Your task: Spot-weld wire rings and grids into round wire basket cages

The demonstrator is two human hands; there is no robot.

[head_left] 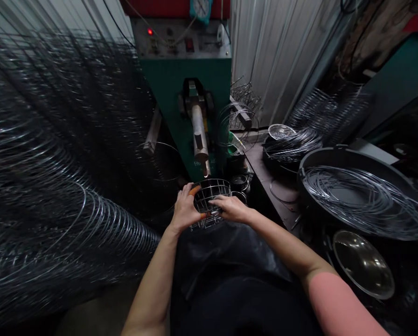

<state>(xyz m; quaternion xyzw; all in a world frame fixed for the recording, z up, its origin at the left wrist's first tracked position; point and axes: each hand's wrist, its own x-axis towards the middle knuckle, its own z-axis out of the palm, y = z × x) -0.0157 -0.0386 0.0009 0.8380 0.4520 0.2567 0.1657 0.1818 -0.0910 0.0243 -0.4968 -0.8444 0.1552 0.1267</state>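
Note:
A round wire basket (214, 189) is held between my hands above my dark apron, just below the machine's metal electrode (206, 169). My left hand (185, 208) grips its left side, with orange covering showing at the thumb and a finger. On the basket's near right side, my right hand (230, 208) is closed with fingers pressed together; a small shiny piece shows by its fingertips, too small to name. The green machine (167, 93) stands straight ahead, its thick cylindrical arm (198, 126) pointing toward me.
Tall stacks of wire rings and grids (72, 186) fill the left side. To the right, a large round tray (307, 161) holds loose wire rings, beside a smaller heap of rings (295, 144). A shiny metal bowl (363, 263) sits lower right.

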